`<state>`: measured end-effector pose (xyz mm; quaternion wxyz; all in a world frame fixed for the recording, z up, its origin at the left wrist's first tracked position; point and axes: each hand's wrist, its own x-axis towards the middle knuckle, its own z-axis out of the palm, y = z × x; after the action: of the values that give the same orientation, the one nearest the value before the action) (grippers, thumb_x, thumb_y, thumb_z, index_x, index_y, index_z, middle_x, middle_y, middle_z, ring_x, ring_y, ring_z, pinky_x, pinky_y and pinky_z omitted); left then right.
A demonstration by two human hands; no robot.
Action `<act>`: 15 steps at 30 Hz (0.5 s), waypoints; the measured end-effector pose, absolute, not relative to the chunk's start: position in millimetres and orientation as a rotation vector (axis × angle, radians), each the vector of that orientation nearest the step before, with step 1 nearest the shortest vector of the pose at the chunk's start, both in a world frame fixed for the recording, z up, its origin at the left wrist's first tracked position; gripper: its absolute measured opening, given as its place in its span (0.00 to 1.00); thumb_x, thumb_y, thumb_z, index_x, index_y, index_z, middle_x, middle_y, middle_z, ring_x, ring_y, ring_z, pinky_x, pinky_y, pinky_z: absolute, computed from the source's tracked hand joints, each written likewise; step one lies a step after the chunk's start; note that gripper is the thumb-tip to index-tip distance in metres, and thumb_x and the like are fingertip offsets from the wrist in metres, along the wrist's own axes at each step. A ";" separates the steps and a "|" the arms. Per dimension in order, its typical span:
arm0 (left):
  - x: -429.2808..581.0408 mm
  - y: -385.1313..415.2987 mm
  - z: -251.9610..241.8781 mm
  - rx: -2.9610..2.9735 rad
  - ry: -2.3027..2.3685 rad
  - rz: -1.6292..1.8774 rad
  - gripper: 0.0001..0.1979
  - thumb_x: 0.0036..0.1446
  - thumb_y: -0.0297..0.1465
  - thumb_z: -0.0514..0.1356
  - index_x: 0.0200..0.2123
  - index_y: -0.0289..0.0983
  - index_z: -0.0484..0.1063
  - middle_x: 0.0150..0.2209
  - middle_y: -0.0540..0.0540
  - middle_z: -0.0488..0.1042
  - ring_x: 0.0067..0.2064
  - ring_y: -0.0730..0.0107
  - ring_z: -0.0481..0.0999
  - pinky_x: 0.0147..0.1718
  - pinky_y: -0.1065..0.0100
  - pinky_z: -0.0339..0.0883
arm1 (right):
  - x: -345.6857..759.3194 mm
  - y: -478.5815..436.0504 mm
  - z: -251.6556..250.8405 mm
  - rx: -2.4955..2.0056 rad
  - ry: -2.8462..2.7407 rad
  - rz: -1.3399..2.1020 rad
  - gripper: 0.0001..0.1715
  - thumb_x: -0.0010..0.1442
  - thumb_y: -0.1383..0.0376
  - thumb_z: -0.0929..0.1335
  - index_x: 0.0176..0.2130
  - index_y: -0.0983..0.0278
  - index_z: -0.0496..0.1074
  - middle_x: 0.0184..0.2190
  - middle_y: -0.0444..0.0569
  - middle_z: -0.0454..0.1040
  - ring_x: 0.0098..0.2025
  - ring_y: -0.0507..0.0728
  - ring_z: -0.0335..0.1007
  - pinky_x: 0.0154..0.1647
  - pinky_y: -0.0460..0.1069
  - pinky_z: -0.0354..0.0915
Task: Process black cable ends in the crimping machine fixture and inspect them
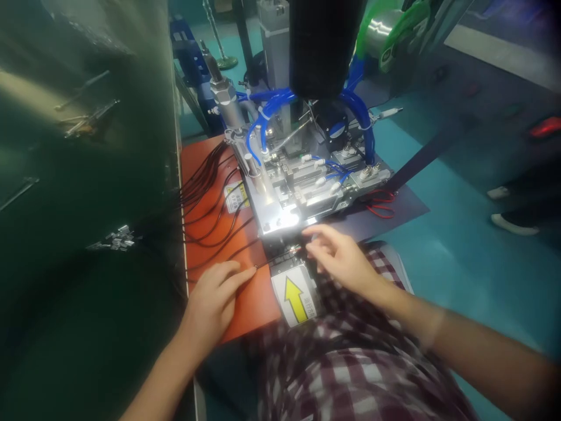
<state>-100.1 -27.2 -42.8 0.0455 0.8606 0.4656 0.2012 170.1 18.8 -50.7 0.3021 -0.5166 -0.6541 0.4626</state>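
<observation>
My left hand [214, 295] rests low over the orange mat, thumb and index finger closed on a thin black cable [268, 261]. From those fingertips the cable runs right to a small metal fixture [289, 256] at the machine's front. Beside that fixture is my right hand [339, 257], its index finger and thumb curved but apart, with nothing visible between them. The benchtop machine [302, 187] has metal slides and a bright lit front edge. Below the fixture, a white cover [293, 295] carries a yellow arrow pointing toward the machine.
Several black cables [210, 228] lie across the orange mat [201, 169]. On the dark green surface at left is a pile of small metal parts [118, 238]. Blue air hoses [280, 100] arch over the machine; a green wire spool [385, 32] hangs behind. Another person's shoes [512, 225] show at right.
</observation>
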 end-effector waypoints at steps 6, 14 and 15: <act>-103.9 -27.1 -45.3 2.616 1.416 0.601 0.18 0.59 0.18 0.49 0.48 0.36 0.71 0.43 0.43 0.69 0.44 0.67 0.71 0.41 0.66 0.69 | 151.3 20.2 -69.4 -1.394 -1.447 1.530 0.23 0.66 0.51 0.57 0.25 0.62 0.59 0.20 0.38 0.60 0.21 0.49 0.58 0.25 0.46 0.57; -102.0 -26.8 -43.3 2.569 1.456 0.634 0.18 0.60 0.21 0.49 0.47 0.39 0.74 0.43 0.44 0.72 0.44 0.67 0.73 0.41 0.66 0.70 | 145.7 21.3 -74.0 -1.276 -1.462 1.480 0.20 0.65 0.55 0.59 0.25 0.61 0.55 0.20 0.38 0.56 0.24 0.49 0.52 0.26 0.46 0.52; -102.0 -26.7 -42.9 2.561 1.463 0.629 0.18 0.60 0.21 0.49 0.47 0.40 0.74 0.43 0.44 0.72 0.44 0.66 0.74 0.41 0.66 0.71 | 148.2 20.8 -74.6 -1.280 -1.444 1.500 0.20 0.65 0.54 0.59 0.25 0.61 0.55 0.20 0.38 0.56 0.23 0.49 0.52 0.25 0.46 0.52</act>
<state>-102.0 -26.7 -42.9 0.0629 0.8476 0.4840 0.2083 148.2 20.8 -74.6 0.3417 -0.4923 -0.5551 0.5768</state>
